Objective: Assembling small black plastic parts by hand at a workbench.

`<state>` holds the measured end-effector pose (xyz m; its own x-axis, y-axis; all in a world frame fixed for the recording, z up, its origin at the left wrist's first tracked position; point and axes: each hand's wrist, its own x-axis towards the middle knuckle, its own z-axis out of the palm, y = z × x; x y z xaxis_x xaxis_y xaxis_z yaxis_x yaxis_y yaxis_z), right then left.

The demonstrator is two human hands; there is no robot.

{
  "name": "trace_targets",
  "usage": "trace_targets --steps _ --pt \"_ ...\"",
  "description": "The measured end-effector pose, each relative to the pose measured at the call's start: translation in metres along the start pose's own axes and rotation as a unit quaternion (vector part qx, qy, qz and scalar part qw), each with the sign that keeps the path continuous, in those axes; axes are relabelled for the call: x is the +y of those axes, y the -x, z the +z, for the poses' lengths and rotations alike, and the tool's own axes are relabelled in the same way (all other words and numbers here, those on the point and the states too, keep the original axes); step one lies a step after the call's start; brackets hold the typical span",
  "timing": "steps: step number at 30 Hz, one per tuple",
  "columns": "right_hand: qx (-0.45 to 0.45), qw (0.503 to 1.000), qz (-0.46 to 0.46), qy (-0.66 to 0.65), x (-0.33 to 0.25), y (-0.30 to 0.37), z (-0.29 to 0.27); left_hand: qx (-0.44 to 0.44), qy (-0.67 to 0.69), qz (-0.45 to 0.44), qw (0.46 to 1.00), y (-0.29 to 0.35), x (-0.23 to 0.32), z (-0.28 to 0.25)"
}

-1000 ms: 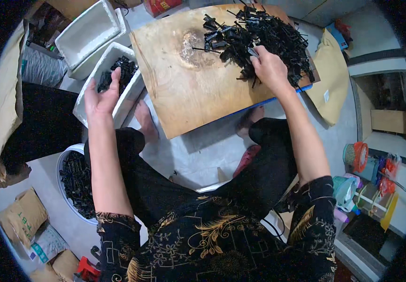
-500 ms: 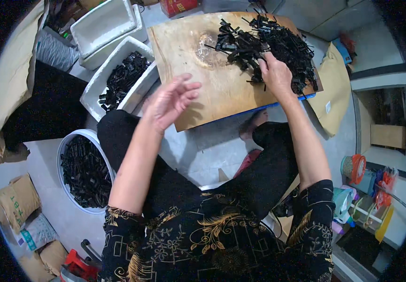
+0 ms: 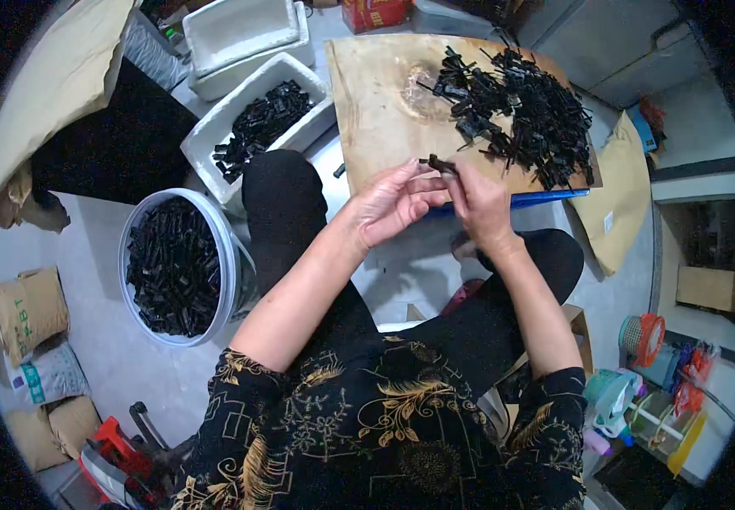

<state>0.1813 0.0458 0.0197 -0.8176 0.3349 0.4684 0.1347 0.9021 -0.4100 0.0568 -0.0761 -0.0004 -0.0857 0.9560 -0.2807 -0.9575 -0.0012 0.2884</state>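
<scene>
Black parts (image 3: 174, 272), seemingly plastic, lie in bucket (image 3: 229, 263) and foam box (image 3: 206, 166).

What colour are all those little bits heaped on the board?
The bits are black; the head view shows them best.

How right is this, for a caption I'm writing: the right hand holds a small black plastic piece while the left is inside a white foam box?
The left hand is misplaced: the head view shows it close beside the right hand, not inside a white foam box. The right hand does hold a small black plastic piece.
</scene>
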Motion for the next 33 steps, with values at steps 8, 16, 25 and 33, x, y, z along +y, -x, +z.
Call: trace_targets --steps 8,16,25,33 --pt "-0.065 0.985 -0.135 0.086 -0.014 0.031 -0.014 -0.035 -0.006 -0.017 0.999 0.022 -0.02 -0.012" --pt "-0.071 0.948 0.196 -0.242 -0.015 0.055 -0.01 -0.016 -0.138 0.017 0.99 0.044 -0.019 -0.003" --pt "-0.215 0.613 0.451 -0.611 -0.016 0.054 -0.005 -0.06 -0.625 0.162 0.762 0.04 -0.041 -0.008" --pt "-0.2 0.615 0.474 -0.597 -0.01 0.06 0.01 0.008 -0.698 0.277 0.66 0.038 -0.051 -0.008"
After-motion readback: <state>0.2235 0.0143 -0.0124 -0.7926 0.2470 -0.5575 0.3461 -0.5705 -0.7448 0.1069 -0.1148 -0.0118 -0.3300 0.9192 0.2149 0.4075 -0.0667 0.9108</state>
